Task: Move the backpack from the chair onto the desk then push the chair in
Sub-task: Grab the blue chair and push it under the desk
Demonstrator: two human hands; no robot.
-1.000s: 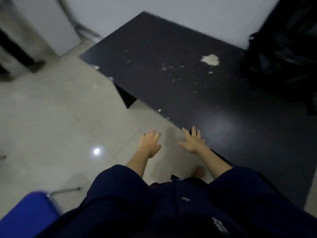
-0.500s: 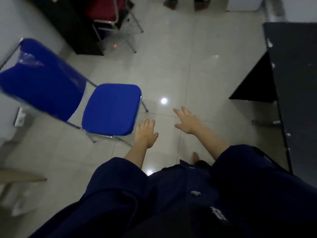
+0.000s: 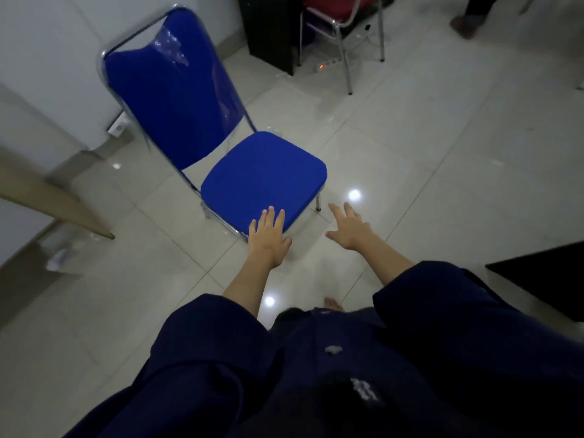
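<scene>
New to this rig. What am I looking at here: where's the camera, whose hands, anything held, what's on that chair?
There is no robot. The one view comes from a wide-angle camera on a person's head, looking forward and down, so the dark blue sleeves at the bottom are their own. Both hands are bare, open and empty: the left hand reaches over the front edge of the blue chair, though contact is unclear, and the right hand hovers over the tiled floor. The chair's seat is bare, with no backpack in view. A dark desk corner shows at right, and a red chair stands farther back.
</scene>
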